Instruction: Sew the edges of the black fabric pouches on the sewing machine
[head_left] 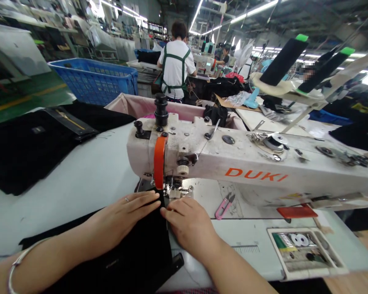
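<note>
Sewing machine (208,159), white and lettered DUKI in orange, spans the frame from centre to right edge. Black cloth (147,249) fills the lower centre, its long axis running from the bottom edge up toward the middle, its narrow upper end pointing into the presser foot (175,194). Another black garment (24,151) lies at left. The person's left hand (125,214) is open and nearly flat, fingers together, resting on the cloth without gripping it. The right hand (190,222) is half curled, fingertips touching the cloth's right edge; whether they pinch it cannot be told. At upper left sits a blue basket (92,81), its contents too unclear to name. A pink-lined bin (133,106) stands behind the machine, its inside mostly hidden. At lower right, a tray (317,272) holds white bobbins (297,239) and other small items. Pink snips (223,209) lie right of centre.
</note>
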{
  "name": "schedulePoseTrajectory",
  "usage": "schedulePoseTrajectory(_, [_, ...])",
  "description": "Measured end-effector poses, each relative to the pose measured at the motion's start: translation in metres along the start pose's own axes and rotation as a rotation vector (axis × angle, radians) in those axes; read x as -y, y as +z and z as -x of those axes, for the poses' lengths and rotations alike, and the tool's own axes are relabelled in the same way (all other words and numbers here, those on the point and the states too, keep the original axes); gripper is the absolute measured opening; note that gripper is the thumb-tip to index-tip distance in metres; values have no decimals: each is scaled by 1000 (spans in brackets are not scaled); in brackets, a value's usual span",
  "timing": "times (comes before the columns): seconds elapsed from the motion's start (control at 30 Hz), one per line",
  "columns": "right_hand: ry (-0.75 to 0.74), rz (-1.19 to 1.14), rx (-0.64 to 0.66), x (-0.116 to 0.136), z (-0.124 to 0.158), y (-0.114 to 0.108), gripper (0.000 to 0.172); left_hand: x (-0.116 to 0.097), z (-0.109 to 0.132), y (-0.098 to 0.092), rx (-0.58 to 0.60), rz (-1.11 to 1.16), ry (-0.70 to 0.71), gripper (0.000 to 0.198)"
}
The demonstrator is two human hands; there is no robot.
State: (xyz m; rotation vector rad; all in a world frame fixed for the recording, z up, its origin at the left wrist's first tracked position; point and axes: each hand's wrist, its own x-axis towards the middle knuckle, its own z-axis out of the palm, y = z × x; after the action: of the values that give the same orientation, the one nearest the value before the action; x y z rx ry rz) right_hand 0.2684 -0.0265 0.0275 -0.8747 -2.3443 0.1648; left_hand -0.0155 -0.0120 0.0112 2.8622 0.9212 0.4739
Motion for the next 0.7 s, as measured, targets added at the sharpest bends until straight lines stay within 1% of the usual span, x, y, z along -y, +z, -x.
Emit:
schedulePoseTrajectory(0.1, [0,7,-2,5,-1,4,20,18,-5,-12,48,37,80,77])
schedulePoseTrajectory(0.23, [22,43,20,7,-5,9,22,41,-21,-27,121,78,115,67])
schedulePoseTrajectory(0.3, [67,21,40,7,-7,6,20,48,-29,-34,161,116,107,63])
schedulePoseTrajectory(0.37, [142,-70,56,7,-7,-1,12,44,-31,-41,211,149,56,57])
schedulePoseTrajectory(0.43, [185,-231,107,8,-7,-10,5,27,-24,-46,227,145,-37,52])
schedulePoseTrajectory(0.47, [172,-325,155,8,-7,-14,6,14,-16,-47,215,124,-87,51])
schedulePoseTrajectory(0.53, [85,-482,258,9,-6,-20,7,-18,5,-45,149,46,-155,54])
schedulePoseTrajectory(0.57, [44,-527,297,9,-6,-22,10,-35,16,-43,138,4,-146,58])
schedulePoseTrajectory(0.63, [-1,-550,333,10,-6,-24,18,-63,36,-36,121,-84,-58,73])
schedulePoseTrajectory(0.7, [-17,-539,338,10,-7,-25,23,-80,47,-27,97,-155,4,87])
